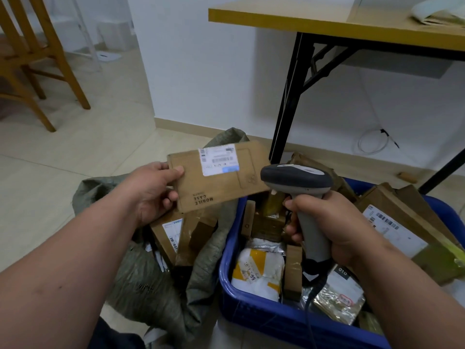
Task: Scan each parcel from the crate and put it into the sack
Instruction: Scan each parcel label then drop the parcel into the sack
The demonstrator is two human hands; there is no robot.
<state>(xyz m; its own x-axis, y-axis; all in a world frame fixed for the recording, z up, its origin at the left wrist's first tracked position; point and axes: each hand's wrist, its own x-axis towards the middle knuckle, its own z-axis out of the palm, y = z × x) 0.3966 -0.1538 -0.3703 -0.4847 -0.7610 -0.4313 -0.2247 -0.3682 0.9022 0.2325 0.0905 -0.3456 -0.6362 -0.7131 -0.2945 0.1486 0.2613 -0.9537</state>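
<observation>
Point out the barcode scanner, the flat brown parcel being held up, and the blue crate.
barcode scanner (297, 176), head view, on its dark head.
flat brown parcel (221, 187), head view, on bare cardboard below the label.
blue crate (227, 263), head view, on its left rim.

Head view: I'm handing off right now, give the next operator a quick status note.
Left hand holds a flat brown parcel, label up, above the sack.
Right hand grips the scanner, its head beside the parcel.
Done: a few boxes already lie in the sack.
Left: scan this parcel if that is not done, drop it in the sack, then work through the many parcels in the blue crate.
</observation>
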